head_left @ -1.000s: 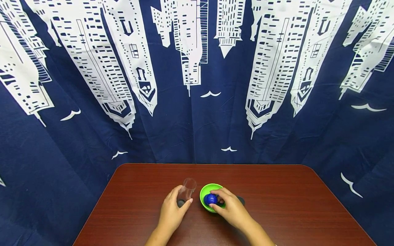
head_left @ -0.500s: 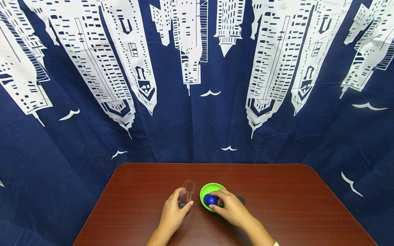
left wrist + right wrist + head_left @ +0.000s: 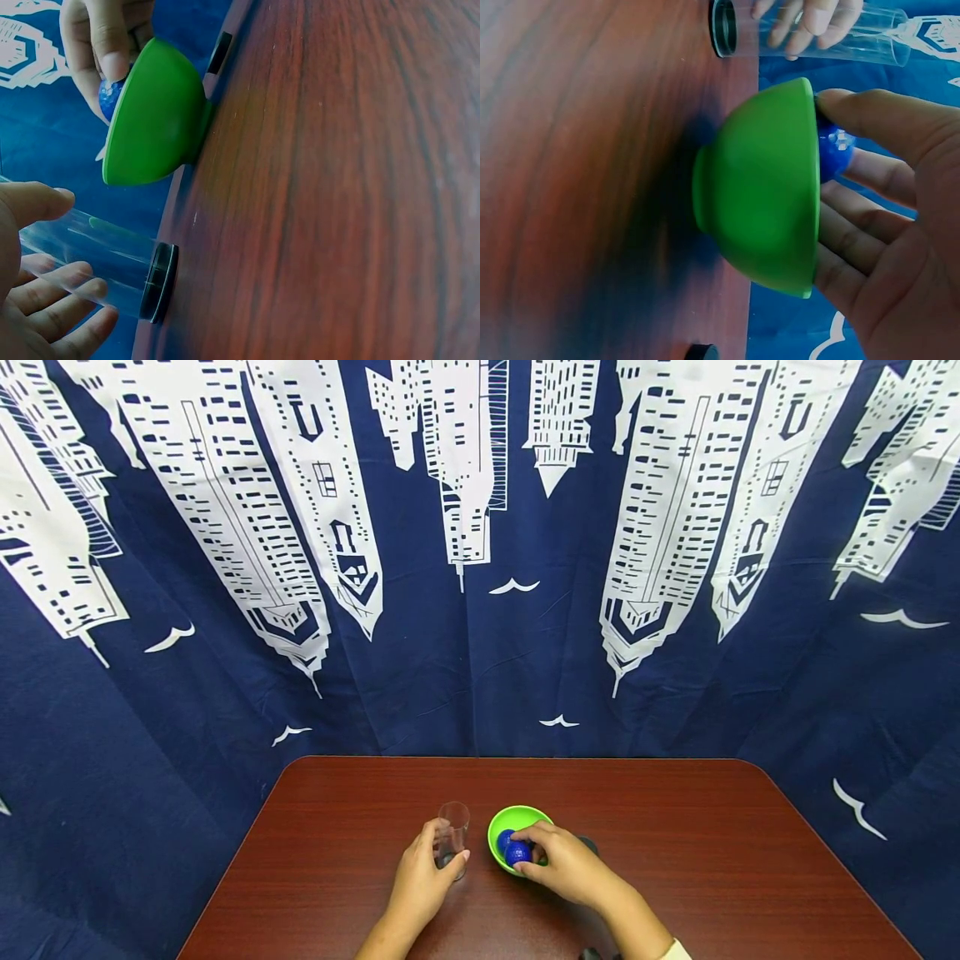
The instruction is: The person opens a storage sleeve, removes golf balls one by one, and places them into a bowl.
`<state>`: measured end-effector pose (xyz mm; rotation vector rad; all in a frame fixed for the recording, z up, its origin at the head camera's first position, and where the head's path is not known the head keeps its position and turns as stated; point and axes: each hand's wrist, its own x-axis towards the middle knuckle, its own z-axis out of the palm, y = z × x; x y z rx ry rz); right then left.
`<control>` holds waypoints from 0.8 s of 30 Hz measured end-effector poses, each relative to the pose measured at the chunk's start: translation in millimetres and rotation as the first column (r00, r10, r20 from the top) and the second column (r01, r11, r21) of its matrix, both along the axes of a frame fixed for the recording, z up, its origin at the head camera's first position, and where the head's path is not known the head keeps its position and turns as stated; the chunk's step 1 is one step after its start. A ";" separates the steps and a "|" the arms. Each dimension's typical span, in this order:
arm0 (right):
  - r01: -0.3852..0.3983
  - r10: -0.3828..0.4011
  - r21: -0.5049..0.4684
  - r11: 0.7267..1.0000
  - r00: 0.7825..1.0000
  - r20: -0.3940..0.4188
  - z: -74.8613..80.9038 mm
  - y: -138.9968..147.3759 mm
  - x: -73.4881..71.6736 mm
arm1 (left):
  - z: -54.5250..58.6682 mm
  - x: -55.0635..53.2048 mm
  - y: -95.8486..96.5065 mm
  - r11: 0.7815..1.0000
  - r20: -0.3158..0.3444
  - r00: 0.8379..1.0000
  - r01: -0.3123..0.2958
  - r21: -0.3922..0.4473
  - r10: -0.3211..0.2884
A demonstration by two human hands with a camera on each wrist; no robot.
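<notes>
A clear cylinder [image 3: 454, 828] with a black base [image 3: 159, 283] stands on the table. My left hand [image 3: 422, 875] curls round its lower part, thumb on one side and fingers on the other. To its right is a green bowl [image 3: 517, 814]. My right hand [image 3: 576, 867] pinches a dimpled blue ball [image 3: 517, 854] between thumb and fingers, over the bowl's near side. Behind it, a second blue ball [image 3: 505, 840] shows inside the bowl. The right hand covers the bowl's right part. In the right wrist view, the bowl wall [image 3: 765, 187] hides part of the blue ball.
The brown table [image 3: 675, 827] has rounded far corners. A dark flat object [image 3: 588, 843] lies just beyond the right hand, partly hidden. Something black [image 3: 590, 953] shows at the bottom edge beside the right forearm. A blue curtain [image 3: 420, 693] with white buildings hangs behind.
The clear cylinder has gone from leaning to nearly upright within the left hand. The pinched blue ball has shifted slightly nearer and to the right, showing more of the second ball.
</notes>
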<state>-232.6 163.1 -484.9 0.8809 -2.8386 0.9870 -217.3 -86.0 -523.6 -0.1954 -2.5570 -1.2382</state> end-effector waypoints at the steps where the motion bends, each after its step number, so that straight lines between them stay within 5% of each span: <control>1: -0.007 0.007 0.009 1.000 1.000 0.003 0.9 0.2 -0.7 | 0.2 -0.1 0.0 1.000 0.007 1.000 -0.002 0.004 0.002; 10: -0.024 0.021 0.079 0.997 0.999 0.028 5.8 -0.9 -1.9 | -1.7 -1.4 -1.3 1.000 0.026 1.000 0.005 0.007 -0.006; 18: 0.025 -0.007 0.147 0.989 0.992 -0.123 4.2 -7.9 4.3 | -3.4 -1.5 -0.5 0.999 0.010 1.000 0.015 0.037 -0.016; 24: 0.052 -0.028 0.160 0.986 0.988 -0.150 1.8 -11.1 5.7 | -1.7 -1.1 -1.3 0.999 0.033 0.999 0.023 0.036 -0.024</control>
